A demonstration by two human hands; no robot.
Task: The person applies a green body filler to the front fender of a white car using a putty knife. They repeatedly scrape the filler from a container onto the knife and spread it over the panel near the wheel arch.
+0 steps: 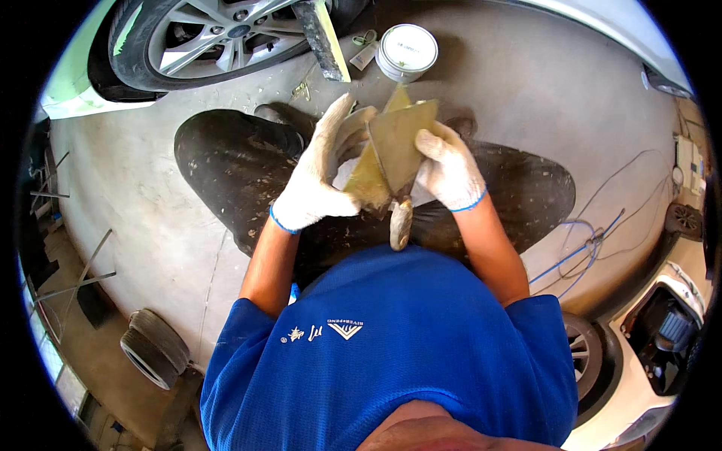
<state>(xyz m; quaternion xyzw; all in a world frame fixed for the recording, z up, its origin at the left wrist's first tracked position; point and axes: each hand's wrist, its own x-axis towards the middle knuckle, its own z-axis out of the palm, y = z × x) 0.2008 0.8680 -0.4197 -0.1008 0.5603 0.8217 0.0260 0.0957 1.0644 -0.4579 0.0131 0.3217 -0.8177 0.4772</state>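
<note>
Two-handed now above dark, speckled trousers (519, 169), pinching a fan-bladed putty knife (404, 143) by the blade's edge in the gloved right hand (453, 171), with the thumb laid on the yellowish face and the grimy handle (401, 225) pointing back toward the blue T-shirt (421, 331). Cupping the gloved left hand (307, 186) wide, with thumb well apart from outstretched fingers, right beside a second yellowish blade (366, 180) crossed behind the first: cannot tell whether gripping it! Facing a lidded white tub (407, 51), with a spoked car wheel (218, 41) off to its left.
</note>
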